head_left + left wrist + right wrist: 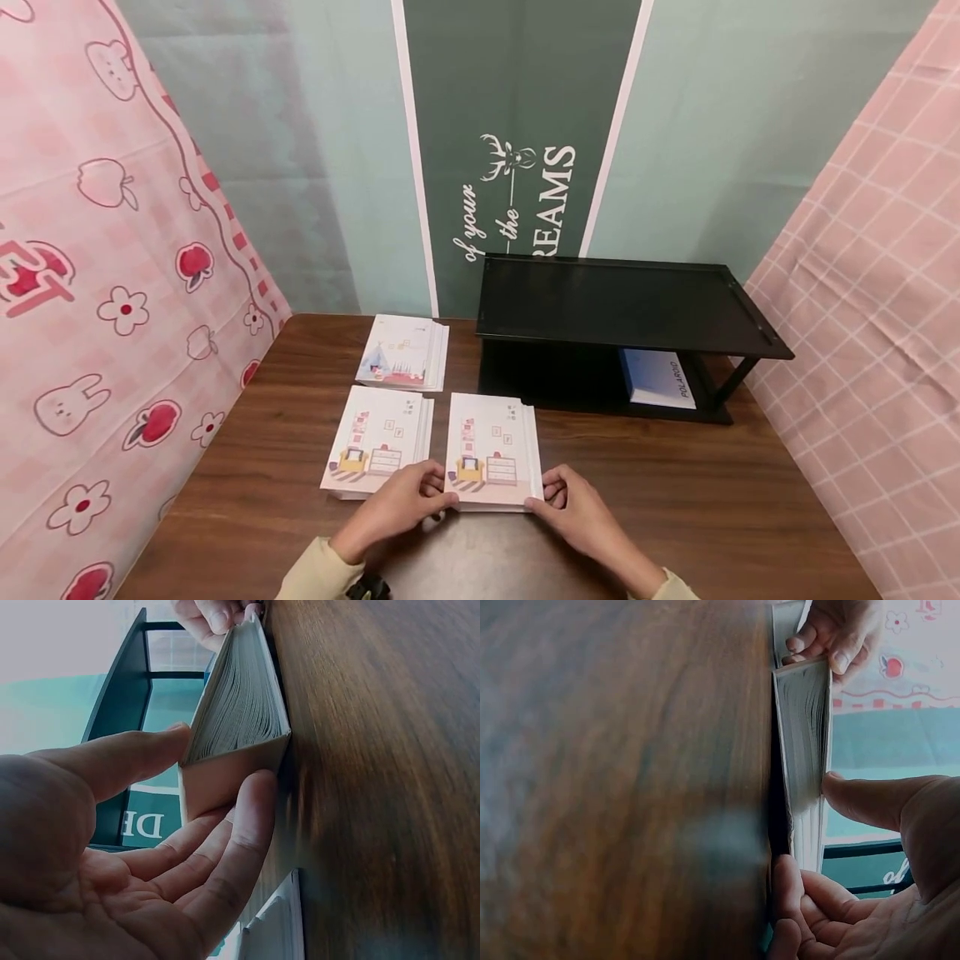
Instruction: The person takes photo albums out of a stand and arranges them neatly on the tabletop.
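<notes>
A thick photo album (491,450) with a pale pink illustrated cover lies at the front middle of the table. At its near left corner my left hand (405,500) grips it, thumb (150,754) on the cover edge and fingers against the spine. My right hand (577,508) holds the near right corner, its thumb (862,799) on the top edge and fingers curled low at the side. Grey page edges (240,697) show between the covers. Just left lies a matching album (375,442), partly behind my left hand. Behind that is another album (401,354) with a tent picture.
A black two-level stand (622,304) occupies the back right of the wooden table (675,500). On its lower shelf sits a blue and white box (660,379) marked POLAROID. Patterned cloths (885,292) hang around the sides and back.
</notes>
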`<state>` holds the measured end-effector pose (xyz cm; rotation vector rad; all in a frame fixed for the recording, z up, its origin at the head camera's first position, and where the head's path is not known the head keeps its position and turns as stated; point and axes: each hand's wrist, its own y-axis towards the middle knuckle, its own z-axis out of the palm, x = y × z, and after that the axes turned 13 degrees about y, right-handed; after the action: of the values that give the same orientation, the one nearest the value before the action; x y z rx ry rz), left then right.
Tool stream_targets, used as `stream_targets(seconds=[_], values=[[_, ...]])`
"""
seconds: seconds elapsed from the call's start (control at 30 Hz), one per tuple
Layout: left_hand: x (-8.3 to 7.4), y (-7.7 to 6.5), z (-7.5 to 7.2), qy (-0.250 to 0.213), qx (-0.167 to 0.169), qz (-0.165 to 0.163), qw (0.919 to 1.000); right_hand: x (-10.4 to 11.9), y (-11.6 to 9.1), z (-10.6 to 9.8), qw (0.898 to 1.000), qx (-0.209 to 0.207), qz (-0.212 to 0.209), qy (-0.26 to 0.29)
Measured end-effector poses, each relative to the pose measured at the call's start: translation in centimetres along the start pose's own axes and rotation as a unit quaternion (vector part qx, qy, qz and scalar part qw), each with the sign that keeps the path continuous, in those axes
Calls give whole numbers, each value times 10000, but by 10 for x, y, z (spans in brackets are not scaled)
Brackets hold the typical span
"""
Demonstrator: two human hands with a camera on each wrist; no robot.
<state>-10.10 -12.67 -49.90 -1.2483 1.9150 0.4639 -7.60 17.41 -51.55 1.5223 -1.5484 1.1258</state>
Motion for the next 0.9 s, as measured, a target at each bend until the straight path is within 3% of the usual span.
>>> stream_targets(seconds=[0.4,0.63,0.9], values=[[3,-3,0,182,34,-7,9998,-4,0,-5,9998,159,-76,-3],[1,-3,-16,541,168,-72,9984,-4,2,-10,9991,282,-206,229],[-13,4,-31,952,-421,2,9946,-5,3,-17,9993,149,-252,216]])
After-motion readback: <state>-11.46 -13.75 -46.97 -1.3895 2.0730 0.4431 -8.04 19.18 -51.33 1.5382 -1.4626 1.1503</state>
